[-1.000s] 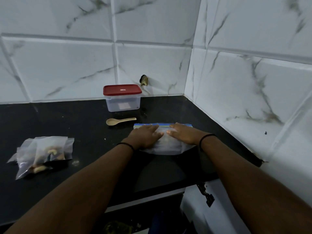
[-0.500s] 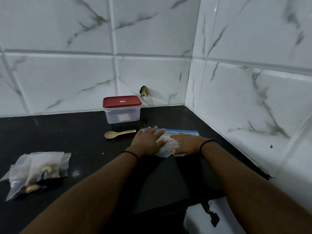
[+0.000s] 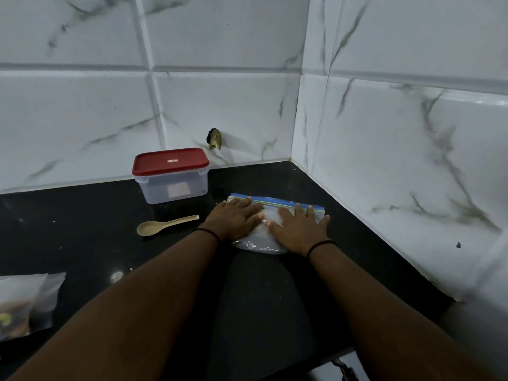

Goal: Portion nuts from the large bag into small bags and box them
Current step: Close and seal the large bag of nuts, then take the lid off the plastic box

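Observation:
The large clear zip bag (image 3: 270,220) with a blue zip strip lies flat on the black counter (image 3: 82,232) near the corner. My left hand (image 3: 236,218) presses flat on its left half, fingers straight, reaching the zip strip. My right hand (image 3: 301,229) lies flat on its right half in the same way. The bag looks flattened; I cannot see nuts in it. Several small clear bags (image 3: 24,306) holding nuts lie at the far left edge. A clear plastic box (image 3: 171,185) with a shut red lid stands at the back by the wall.
A beige spoon (image 3: 165,226) lies on the counter between the box and my left hand. Tiled walls close the back and the right side, meeting in a corner. The counter's front edge runs just below my forearms.
Both hands have slid forward and spread apart on the large bag, which now lies flatter with its zip strip showing. The view has tilted up and closer.

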